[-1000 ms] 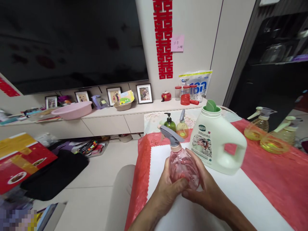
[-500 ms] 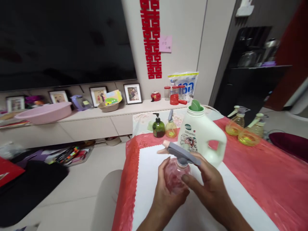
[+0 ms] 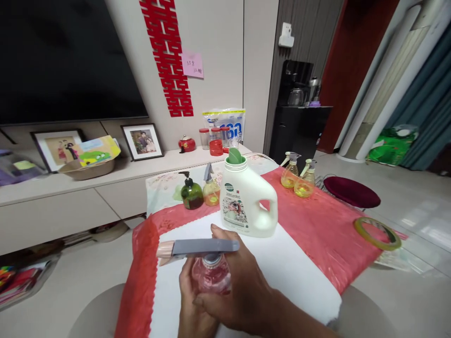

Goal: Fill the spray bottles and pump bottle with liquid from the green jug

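Note:
A pink transparent spray bottle (image 3: 211, 274) with a grey trigger head is held upright over the white sheet (image 3: 282, 267). My left hand (image 3: 193, 300) cups the bottle from the left and below. Wrapped round its right side is my right hand (image 3: 243, 281), with fingers up by the spray head and the thumb across the lower front. The head's pale pink nozzle points left. Behind the hands stands a large pale green jug (image 3: 248, 202) with a green cap piece in its open mouth. Left of the jug are a green pump bottle (image 3: 192, 192) and an amber spray bottle (image 3: 211, 190).
Two spray bottles with yellow liquid (image 3: 305, 180) stand at the back right of the red cloth (image 3: 317, 220). A tape roll (image 3: 377, 232) lies near its right edge. Framed photos (image 3: 143, 141) and red-lidded jars (image 3: 204, 138) stand along the back cabinet.
The view has turned right. My right hand has moved further round the bottle and covers its right side, and the spray head now sits nearly level.

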`<state>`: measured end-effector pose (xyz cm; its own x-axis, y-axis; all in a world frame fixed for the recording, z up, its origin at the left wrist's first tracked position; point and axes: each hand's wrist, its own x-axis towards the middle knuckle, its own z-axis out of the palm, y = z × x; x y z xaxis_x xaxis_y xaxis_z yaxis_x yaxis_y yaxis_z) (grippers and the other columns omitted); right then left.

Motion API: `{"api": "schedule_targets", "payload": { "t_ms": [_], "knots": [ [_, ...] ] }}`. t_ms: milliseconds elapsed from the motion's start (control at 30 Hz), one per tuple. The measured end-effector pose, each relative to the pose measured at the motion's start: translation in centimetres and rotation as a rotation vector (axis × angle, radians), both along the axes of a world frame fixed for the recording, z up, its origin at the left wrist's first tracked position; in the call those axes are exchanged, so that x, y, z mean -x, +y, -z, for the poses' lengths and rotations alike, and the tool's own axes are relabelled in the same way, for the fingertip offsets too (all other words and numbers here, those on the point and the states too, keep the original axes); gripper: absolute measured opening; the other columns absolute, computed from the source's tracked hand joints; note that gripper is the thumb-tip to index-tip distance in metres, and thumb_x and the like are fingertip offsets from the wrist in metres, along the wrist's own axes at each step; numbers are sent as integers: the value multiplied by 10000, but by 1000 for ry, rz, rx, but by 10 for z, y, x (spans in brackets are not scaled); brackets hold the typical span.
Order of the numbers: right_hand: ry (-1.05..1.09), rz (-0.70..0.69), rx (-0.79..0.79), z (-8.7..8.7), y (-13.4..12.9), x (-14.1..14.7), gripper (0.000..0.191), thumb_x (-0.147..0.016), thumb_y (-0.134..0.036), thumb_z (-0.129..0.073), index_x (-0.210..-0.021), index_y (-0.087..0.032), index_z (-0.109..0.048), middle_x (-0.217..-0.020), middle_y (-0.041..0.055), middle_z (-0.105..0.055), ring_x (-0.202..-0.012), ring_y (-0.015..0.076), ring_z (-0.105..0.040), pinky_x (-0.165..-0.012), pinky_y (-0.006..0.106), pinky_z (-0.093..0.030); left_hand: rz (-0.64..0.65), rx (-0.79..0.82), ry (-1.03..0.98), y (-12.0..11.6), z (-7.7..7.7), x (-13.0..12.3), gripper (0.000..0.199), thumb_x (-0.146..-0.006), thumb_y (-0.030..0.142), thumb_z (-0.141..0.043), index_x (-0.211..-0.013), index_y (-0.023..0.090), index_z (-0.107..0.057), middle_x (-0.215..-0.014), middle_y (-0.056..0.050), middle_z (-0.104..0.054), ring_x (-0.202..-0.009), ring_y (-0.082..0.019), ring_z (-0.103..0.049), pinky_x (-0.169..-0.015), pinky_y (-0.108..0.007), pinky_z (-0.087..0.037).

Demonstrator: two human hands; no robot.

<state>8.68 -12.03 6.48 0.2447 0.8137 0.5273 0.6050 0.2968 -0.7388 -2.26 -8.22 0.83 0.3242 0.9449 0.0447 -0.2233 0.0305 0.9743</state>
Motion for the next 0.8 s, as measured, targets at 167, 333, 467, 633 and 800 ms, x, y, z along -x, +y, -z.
{"api": "schedule_targets", "payload": {
  "t_ms": [167, 333, 467, 633, 800],
  "knots": [
    [61, 83, 77, -40, -25, -19, 534, -711, -306, -744, -1211, -228, -571, -1207, 56, -583, -1133, 232, -573, -1008, 354, -522, 67, -19, -37, -5, -6, -5, 989, -569, 509, -899, -1388, 270, -400, -1304, -126, -613, -1119, -327, -646, -901, -401, -549],
    [-51, 445, -130, -53, -63, -66, 532, -812, -423, -754, -1223, -195, -505, -1209, 98, -583, -1059, 220, -613, -826, 293, -563, 183, -38, 89, 0, 4, -1, 728, -789, 515, -740, -1388, 261, -414, -958, -44, -666, -840, -204, -662, -754, -329, -492],
    [-21, 687, -143, -47, -87, -128, 728, -760, -503, -800, -1336, -208, -464, -1282, 100, -552, -1117, 252, -591, -965, 380, -530, 256, -49, 147, 1, 13, 2, 671, -842, 558, -660, -1389, 253, -418, -868, -27, -664, -786, -185, -612, -746, -321, -445],
    [-135, 1021, -6, -15, -103, -214, 907, -665, -689, -742, -1362, -180, -461, -1215, 132, -568, -1058, 302, -585, -923, 429, -508, 318, -75, 159, -3, 13, 1, 607, -844, 591, -640, -1327, 247, -506, -794, -16, -639, -718, -183, -574, -740, -326, -440],
    [-138, 1027, 88, 18, -105, -275, 979, -603, -738, -710, -1334, -137, -462, -1179, 146, -573, -1027, 313, -580, -944, 457, -480, 303, -140, 178, -5, 9, -1, 504, -863, 559, -629, -1264, 257, -577, -877, -44, -642, -728, -189, -604, -738, -335, -475]
  ]
}}
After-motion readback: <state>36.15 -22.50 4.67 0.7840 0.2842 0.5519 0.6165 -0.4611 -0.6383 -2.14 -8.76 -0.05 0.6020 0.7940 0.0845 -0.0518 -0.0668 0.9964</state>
